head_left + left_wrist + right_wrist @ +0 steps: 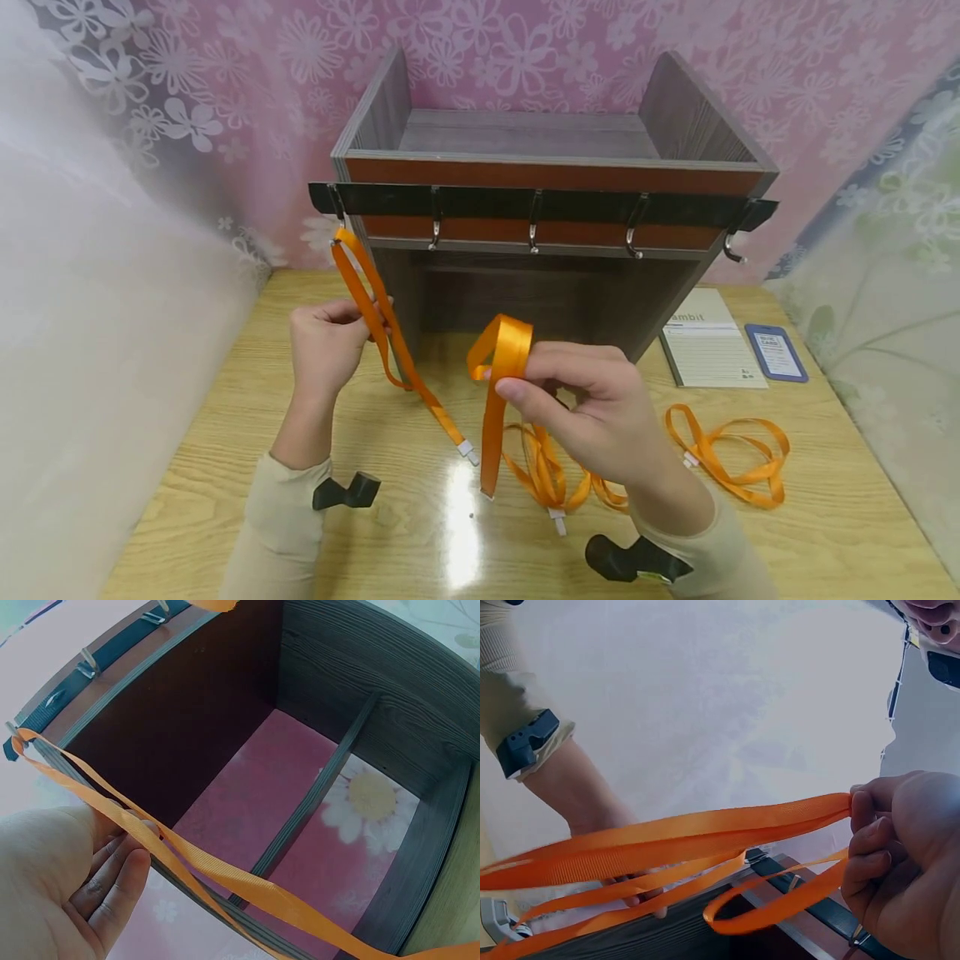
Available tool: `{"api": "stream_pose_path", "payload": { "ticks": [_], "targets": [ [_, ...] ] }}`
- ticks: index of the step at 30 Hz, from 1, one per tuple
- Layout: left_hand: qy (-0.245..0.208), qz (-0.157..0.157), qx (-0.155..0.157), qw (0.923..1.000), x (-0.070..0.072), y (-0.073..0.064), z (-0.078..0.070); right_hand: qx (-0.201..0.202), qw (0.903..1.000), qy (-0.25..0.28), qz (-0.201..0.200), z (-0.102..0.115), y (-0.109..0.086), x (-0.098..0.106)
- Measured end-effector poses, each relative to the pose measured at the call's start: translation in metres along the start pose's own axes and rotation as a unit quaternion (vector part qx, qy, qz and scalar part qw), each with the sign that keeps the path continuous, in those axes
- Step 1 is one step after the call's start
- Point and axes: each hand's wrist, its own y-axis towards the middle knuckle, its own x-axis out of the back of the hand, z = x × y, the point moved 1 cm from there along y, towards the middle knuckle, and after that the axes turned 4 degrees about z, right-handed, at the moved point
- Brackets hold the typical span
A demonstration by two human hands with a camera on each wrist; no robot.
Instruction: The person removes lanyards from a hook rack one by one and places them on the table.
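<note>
An orange lanyard [420,383] hangs from the leftmost hook [340,208] of a black hook rail, its white clip [468,452] low near the table. My left hand [330,342] holds its strap partway down, the fingers bent at the band; in the left wrist view the strap [187,855] crosses over the fingertips. In front of the shelf box, my right hand [592,400] pinches a second orange lanyard [513,346] between thumb and fingers. Its band makes a loop above the grip and trails downward. In the right wrist view this band [667,832] stretches away from the fingers.
The black rail [487,200] with several hooks runs along the front of a grey wooden shelf box [525,133]. More orange lanyards [551,479] lie on the table, another [750,467] at the right. Behind it are a notebook [712,350] and a blue card holder [777,353].
</note>
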Motion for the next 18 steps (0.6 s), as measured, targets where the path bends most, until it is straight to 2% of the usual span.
{"api": "stream_pose_path", "payload": {
  "ticks": [7, 12, 18],
  "targets": [
    [-0.001, -0.001, -0.007, 1.0, 0.0, 0.001, 0.0, 0.007, 0.9998, 0.01, 0.013, -0.01, -0.007, -0.009],
    [-0.006, 0.001, -0.013, 0.9999, 0.0, 0.001, 0.0, -0.021, 0.9993, 0.005, 0.029, -0.02, -0.017, -0.011],
    [-0.005, 0.004, -0.005, 1.0, 0.0, 0.0, 0.0, -0.054, 0.9975, 0.012, 0.043, -0.03, -0.034, -0.015]
  ]
}}
